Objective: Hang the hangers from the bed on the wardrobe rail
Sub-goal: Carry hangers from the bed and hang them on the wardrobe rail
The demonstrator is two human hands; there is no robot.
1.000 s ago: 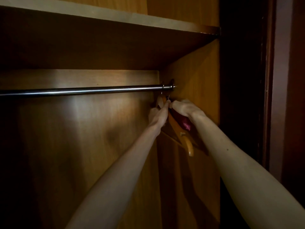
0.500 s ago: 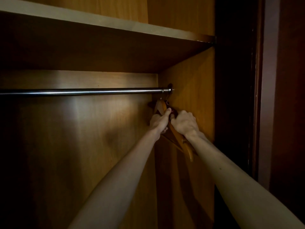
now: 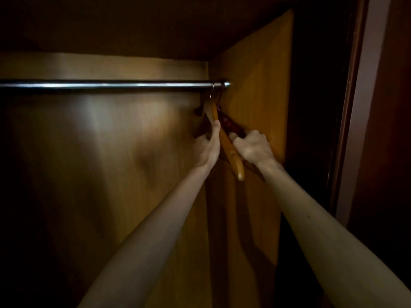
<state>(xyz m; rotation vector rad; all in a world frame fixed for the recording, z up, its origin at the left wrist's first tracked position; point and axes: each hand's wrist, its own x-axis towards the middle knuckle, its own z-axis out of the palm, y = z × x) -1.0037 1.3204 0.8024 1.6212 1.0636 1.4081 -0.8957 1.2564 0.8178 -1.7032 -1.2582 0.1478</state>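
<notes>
A metal wardrobe rail (image 3: pixel 106 85) runs from the left to the wardrobe's right side wall. At its far right end hang a light wooden hanger (image 3: pixel 231 156) and a dark red hanger (image 3: pixel 229 124), their hooks over the rail. My left hand (image 3: pixel 206 147) grips the wooden hanger's arm from the left. My right hand (image 3: pixel 251 147) is closed on the dark red hanger just to the right. Both forearms reach up from below. The hangers' far halves are hidden in shadow.
The wooden side wall (image 3: pixel 255 85) stands right behind the hangers. A shelf underside (image 3: pixel 133 30) lies above the rail. The dark door frame (image 3: pixel 355 107) rises at the right. The back panel (image 3: pixel 111 152) is dimly lit.
The view has tilted down, so the shelf edge has left the frame. Both hands have slid lower along the hangers, away from the hooks near the rail.
</notes>
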